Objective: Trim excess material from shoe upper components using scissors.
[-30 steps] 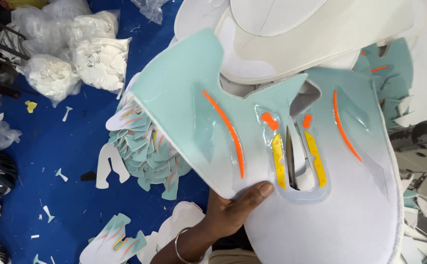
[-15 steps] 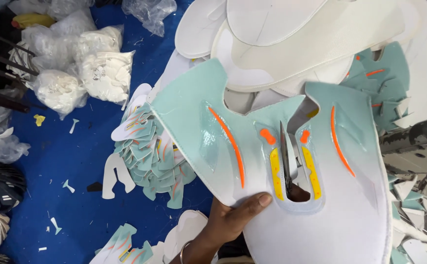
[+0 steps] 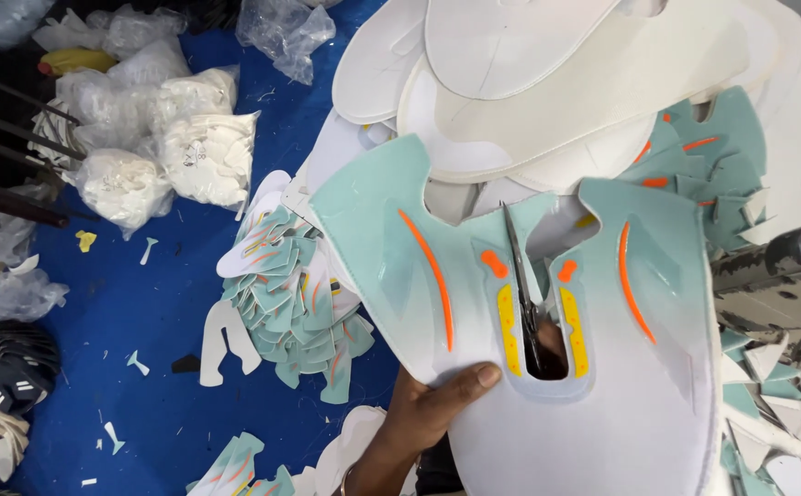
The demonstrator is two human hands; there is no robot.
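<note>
My left hand [image 3: 423,413] grips the lower left edge of a large flat shoe-upper panel [image 3: 630,386], mint green fading to white, with orange stripes and two yellow strips beside a central slot. A pair of scissors [image 3: 521,280] pokes up through that slot, blades nearly together, pointing away from me. Fingers of my right hand [image 3: 552,347] show only as a dark patch through the slot, beneath the panel, holding the scissors. The rest of that hand is hidden.
White foam sheets [image 3: 547,83] are stacked beyond the panel. A heap of cut mint pieces [image 3: 295,308] lies on the blue floor [image 3: 143,312] to the left. Bags of white parts [image 3: 171,156] sit at the upper left, offcuts [image 3: 777,367] at right.
The panel has shifted right and lower in view. The scissors now stand higher through the slot, with the blades closer together. My left thumb keeps its grip on the lower edge.
</note>
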